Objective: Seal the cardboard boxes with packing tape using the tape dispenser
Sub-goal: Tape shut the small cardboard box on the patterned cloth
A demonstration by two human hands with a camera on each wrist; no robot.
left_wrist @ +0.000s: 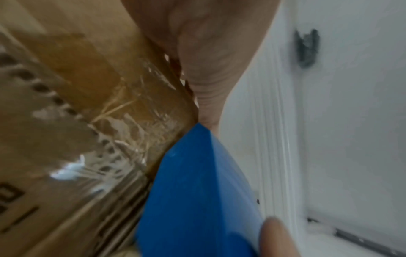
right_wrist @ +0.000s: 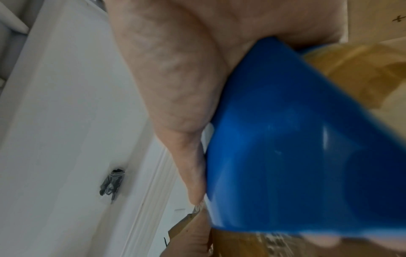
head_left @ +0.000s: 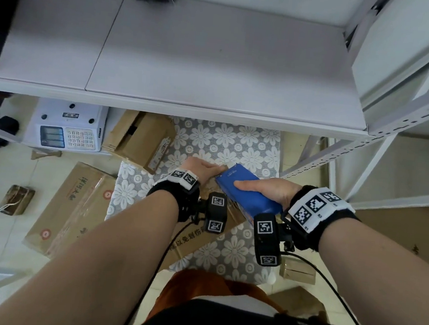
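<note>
A cardboard box (head_left: pixel 193 239) with printed characters lies on the floral mat, mostly hidden under my wrists. My left hand (head_left: pixel 204 168) rests flat on its far end, fingers stretched out. In the left wrist view the box (left_wrist: pixel 92 111) shows wrinkled clear tape along its top. My right hand (head_left: pixel 265 190) grips the blue tape dispenser (head_left: pixel 247 191), whose nose touches the box top right beside the left hand's fingers. The right wrist view shows the thumb along the side of the dispenser (right_wrist: pixel 296 147), with the box (right_wrist: pixel 362 78) beneath. The tape roll itself is hidden.
A white shelf board (head_left: pixel 216 71) overhangs the work spot, with a perforated upright (head_left: pixel 338 160) at the right. A weighing scale (head_left: pixel 68 129) and an open carton (head_left: pixel 140 143) sit behind; a taped carton (head_left: pixel 69 206) lies at the left, small parcels (head_left: pixel 297 272) at the right.
</note>
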